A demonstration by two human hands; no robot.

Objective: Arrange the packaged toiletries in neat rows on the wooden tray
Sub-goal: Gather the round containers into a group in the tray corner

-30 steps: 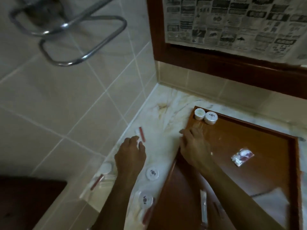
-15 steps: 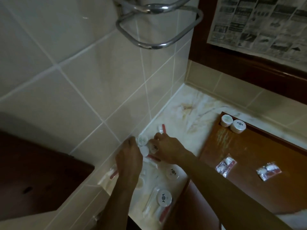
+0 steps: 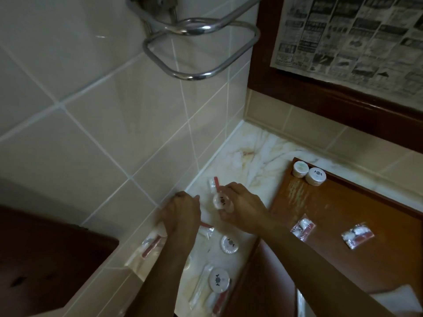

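Note:
The wooden tray (image 3: 343, 211) lies at the right on the marble counter (image 3: 256, 154). Two white round jars (image 3: 307, 172) stand in its far left corner, and two clear sachets (image 3: 302, 229) (image 3: 358, 234) lie on its floor. My right hand (image 3: 245, 209) grips a round white packaged toiletry (image 3: 222, 201) left of the tray. My left hand (image 3: 183, 213) is by the wall with its fingers curled down; what is under it is hidden. Two more round packs (image 3: 229, 244) (image 3: 219, 280), a red toothbrush packet (image 3: 215, 183) and long clear packets (image 3: 201, 287) lie on the counter.
A tiled wall (image 3: 114, 133) borders the counter on the left, with a chrome towel ring (image 3: 201, 49) above. A dark wooden frame holding newspaper (image 3: 343, 37) runs behind the tray. A dark wooden surface (image 3: 45, 259) sits low left. Another clear packet (image 3: 151, 245) lies on the tiled ledge.
My right hand left the tray, crossed to the counter by the wall and took up a round white pack. My left hand shifted toward the wall. The view swung left.

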